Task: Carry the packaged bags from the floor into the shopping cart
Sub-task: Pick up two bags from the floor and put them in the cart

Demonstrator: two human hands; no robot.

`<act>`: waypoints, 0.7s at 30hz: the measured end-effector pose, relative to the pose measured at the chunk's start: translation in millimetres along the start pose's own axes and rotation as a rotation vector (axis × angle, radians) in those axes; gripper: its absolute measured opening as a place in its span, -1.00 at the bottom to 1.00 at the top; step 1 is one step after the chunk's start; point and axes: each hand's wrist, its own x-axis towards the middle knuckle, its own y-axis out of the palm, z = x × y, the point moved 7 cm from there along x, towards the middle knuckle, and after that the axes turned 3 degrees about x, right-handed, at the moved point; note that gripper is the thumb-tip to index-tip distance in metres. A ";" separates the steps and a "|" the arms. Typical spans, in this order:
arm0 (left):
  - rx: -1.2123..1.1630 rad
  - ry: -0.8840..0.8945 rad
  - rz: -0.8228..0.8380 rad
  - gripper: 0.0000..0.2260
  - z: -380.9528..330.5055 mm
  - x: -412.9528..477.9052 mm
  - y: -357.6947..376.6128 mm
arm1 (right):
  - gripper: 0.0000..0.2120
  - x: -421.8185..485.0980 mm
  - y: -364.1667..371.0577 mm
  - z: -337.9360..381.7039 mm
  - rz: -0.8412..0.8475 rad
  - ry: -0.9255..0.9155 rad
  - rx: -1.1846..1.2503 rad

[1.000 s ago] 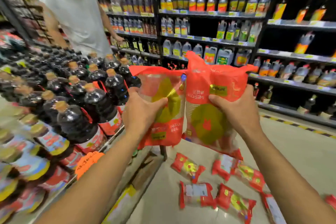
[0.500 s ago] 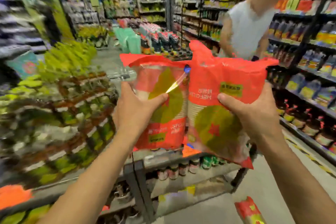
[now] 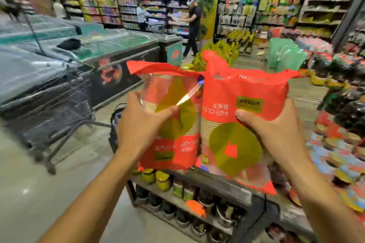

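I am clamping my left hand around one red packaged bag and my right hand around the other bag, keeping them upright and touching at chest height so both travel together toward the shopping cart on my left.

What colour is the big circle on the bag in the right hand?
Olive green, on the red bag in the right hand; head view.
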 end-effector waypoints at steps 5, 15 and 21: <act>0.106 -0.135 -0.203 -0.28 72.6 30.5 -103.2 | -0.07 0.6 140.4 26.5 0.244 -0.033 0.044; 0.288 -0.404 -0.471 -0.17 170.1 31.2 -233.8 | -0.13 -33.4 342.1 70.3 0.614 -0.076 0.165; 0.313 -0.511 -0.559 -0.12 210.0 53.7 -256.6 | -0.21 -28.3 434.1 74.7 0.778 -0.057 0.202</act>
